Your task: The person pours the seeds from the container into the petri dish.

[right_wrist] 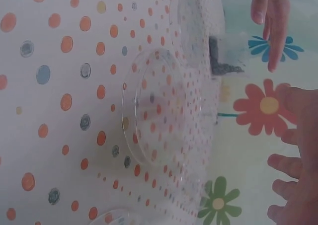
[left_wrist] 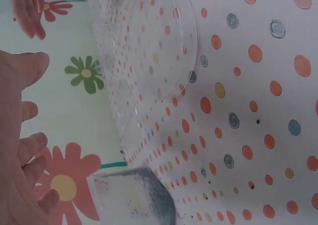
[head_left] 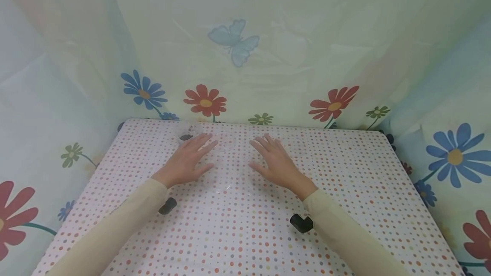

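Observation:
My left hand hovers palm down over the left middle of the table, fingers spread, holding nothing. Mirroring it, my right hand has its fingers extended and nothing in its grasp. Between and below them lies a clear round dish, faint in the head view; the left wrist view shows a transparent dish more plainly, as does the right wrist view with a clear dish. Beyond my left fingertips stands a clear container with dark grainy material at its bottom.
More clear dishes lie about, one partly cut off by the right wrist view's edge. The table has a dotted cover. Flowered sheets hang behind it and at both sides. Black pieces sit under the wrists.

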{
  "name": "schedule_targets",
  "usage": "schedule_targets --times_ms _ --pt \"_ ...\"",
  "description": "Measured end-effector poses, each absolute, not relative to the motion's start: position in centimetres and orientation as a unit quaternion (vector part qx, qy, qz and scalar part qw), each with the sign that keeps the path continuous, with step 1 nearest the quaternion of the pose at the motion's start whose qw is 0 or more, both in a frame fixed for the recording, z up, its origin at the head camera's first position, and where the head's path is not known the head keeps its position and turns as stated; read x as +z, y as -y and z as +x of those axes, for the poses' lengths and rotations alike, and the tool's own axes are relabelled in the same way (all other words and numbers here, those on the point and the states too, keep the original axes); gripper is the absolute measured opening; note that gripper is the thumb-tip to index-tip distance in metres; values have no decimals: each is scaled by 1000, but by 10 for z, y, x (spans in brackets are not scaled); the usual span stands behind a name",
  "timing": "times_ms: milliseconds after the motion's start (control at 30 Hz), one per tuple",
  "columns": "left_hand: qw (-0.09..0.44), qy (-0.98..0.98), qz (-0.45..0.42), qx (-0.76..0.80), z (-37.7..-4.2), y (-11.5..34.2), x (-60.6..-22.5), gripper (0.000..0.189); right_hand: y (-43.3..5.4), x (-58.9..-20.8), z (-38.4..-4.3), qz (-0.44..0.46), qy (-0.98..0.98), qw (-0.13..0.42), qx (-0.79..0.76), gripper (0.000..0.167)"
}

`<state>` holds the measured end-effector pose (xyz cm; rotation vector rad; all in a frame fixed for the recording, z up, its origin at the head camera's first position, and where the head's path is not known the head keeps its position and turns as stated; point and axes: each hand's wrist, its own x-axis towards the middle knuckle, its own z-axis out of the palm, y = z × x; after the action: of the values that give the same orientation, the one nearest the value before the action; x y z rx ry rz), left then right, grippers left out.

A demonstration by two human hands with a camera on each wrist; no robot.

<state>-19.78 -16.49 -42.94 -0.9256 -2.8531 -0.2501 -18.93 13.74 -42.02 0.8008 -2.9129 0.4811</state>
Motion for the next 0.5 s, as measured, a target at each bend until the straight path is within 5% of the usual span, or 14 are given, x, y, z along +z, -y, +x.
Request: schedule_targets --times_ms 500 --pt "66 951 -288 -94 -202 175 -431 69 -129 -425 -195 247 955 26 160 63"
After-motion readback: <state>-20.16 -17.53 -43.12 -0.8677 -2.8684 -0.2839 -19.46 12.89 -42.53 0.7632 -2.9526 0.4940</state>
